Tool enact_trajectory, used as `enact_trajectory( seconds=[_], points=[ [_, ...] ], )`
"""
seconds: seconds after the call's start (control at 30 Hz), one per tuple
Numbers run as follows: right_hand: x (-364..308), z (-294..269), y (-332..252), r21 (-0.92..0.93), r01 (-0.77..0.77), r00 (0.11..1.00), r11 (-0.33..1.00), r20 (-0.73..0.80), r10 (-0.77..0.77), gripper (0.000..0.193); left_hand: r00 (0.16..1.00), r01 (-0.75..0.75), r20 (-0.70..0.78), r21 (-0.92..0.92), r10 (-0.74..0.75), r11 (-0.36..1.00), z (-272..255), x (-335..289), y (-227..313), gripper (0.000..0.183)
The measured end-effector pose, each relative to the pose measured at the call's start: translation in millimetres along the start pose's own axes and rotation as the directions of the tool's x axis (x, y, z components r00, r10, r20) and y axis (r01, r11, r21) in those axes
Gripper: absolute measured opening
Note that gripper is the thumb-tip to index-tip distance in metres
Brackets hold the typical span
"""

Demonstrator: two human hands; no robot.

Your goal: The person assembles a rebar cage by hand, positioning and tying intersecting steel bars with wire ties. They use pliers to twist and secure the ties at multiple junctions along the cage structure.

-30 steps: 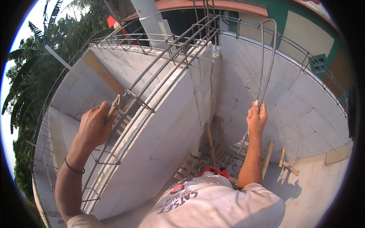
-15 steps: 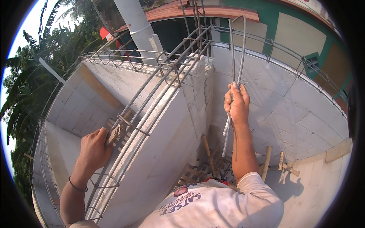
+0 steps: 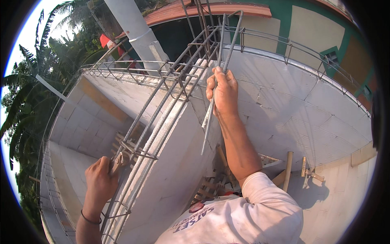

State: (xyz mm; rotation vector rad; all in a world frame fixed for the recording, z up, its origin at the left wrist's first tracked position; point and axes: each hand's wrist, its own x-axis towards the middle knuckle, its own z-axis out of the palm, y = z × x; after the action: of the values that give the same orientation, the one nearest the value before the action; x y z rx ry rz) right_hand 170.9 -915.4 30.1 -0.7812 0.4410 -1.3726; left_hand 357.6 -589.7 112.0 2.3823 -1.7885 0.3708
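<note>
My left hand is closed around the handles of metal pincers, whose head sits beside a stirrup tie on the rebar cage. That cage lies along the top of a white block wall and runs away to the corner. Raised on the right, my right hand is closed on a bent steel rod, hairpin-shaped with its bend at the top. The rod's two legs hang down past my palm, free ends below. Its upper part crosses in front of the cage at the corner.
More block walls topped with rebar stand to the right and left. Upright bars rise at the corner near a grey pipe. Below are wooden slats and a wooden post. Banana plants grow at left.
My right hand has moved left and a little up with the bent rod, toward the cage corner. My left hand and the pincers have shifted slightly down. The view has shifted a little.
</note>
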Motion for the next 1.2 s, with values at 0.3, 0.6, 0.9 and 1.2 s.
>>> enact_trajectory(
  seconds=[0.3,0.6,0.9,1.2],
  points=[
    [-37.0,-18.4,20.1,-0.047,0.06,0.998,0.997,0.021,-0.059,0.028,0.999,-0.019,0.042,-0.021,0.019,1.0,1.7,2.0,-3.2,0.021],
    [-83.4,-32.8,3.9,-0.18,0.056,0.997,0.982,0.057,-0.046,0.031,0.99,0.007,0.14,-0.007,-0.006,1.0,-20.3,1.2,-11.5,0.021],
    [-110.6,-33.4,0.8,-0.287,0.288,0.956,0.914,0.144,-0.256,0.024,0.998,0.055,0.013,-0.553,-0.058,0.831,-80.5,93.1,-12.2,0.031],
    [-136.2,2.6,14.4,-0.301,0.385,0.911,0.872,0.277,-0.307,0.018,0.921,-0.1,0.11,-0.86,0.374,0.501,-43.7,183.9,93.4,0.035]
  ],
)
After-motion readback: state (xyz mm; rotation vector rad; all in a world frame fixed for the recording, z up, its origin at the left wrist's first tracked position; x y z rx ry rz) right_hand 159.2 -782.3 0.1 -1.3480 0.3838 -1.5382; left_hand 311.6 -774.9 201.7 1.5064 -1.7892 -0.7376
